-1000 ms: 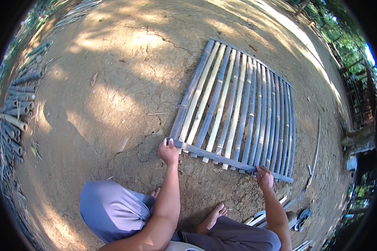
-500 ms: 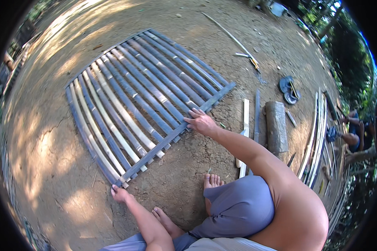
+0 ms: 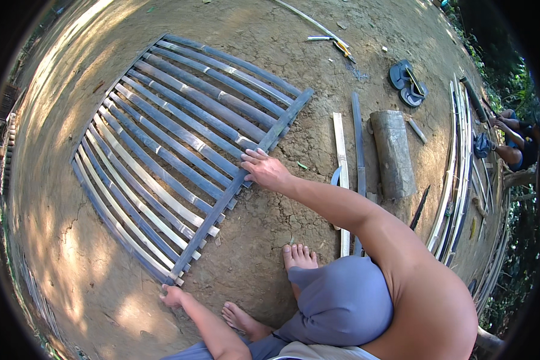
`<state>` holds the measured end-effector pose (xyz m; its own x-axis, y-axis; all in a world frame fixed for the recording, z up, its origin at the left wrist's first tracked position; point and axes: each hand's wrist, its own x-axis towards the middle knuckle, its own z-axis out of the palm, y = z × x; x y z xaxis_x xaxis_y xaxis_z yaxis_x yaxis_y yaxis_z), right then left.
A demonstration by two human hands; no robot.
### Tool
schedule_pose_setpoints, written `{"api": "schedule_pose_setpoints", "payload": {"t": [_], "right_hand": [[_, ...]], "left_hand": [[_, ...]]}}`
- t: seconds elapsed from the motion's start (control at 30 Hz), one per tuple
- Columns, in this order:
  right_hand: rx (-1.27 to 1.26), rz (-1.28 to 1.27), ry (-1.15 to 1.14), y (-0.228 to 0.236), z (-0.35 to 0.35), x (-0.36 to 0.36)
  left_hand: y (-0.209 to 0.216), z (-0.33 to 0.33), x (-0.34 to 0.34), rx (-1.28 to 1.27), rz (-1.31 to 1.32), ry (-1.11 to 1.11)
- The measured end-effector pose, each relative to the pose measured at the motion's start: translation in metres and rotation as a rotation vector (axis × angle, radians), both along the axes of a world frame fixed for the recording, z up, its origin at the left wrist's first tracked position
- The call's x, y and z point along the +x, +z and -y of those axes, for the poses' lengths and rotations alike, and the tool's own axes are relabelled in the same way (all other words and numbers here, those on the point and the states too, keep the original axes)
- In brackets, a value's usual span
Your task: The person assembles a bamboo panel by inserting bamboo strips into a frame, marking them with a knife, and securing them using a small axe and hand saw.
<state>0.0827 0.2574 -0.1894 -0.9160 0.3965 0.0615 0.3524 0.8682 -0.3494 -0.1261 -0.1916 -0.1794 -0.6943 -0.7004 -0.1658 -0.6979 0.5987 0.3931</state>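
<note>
"Touching what?"

"By the right hand (image 3: 265,170), loosely spread, the rail (image 3: 285,123) is covered; by the left hand (image 3: 173,296), grip unclear, its lower end (image 3: 171,279) is met. The bamboo panel (image 3: 196,143) is seen upper left."

"Handling?"

"Probably stiff, light; best held by its rail."

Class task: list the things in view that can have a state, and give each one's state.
Bamboo panel: assembled, on the ground
Left hand: at the panel's near left corner, grip unclear
Right hand: laid over the panel's near edge
Sandals: unworn, on the ground
Log: lying on its side
Feet: bare
</note>
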Motion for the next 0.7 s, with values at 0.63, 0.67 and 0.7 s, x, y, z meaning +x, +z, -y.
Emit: {"api": "schedule_pose_setpoints", "payload": {"t": [0.63,0.67,0.7], "right_hand": [[-0.777,-0.426,-0.373,0.041,0.001,-0.009],[-0.587,-0.478,-0.354,0.024,0.002,-0.003],[-0.395,-0.518,-0.329,0.002,0.005,-0.008]], "left_hand": [[-0.004,-0.580,0.103,0.034,-0.307,-1.817],[-0.016,-0.589,0.111,-0.011,-0.300,-1.827],[-0.027,-0.593,0.119,0.002,-0.261,-1.806]]}}
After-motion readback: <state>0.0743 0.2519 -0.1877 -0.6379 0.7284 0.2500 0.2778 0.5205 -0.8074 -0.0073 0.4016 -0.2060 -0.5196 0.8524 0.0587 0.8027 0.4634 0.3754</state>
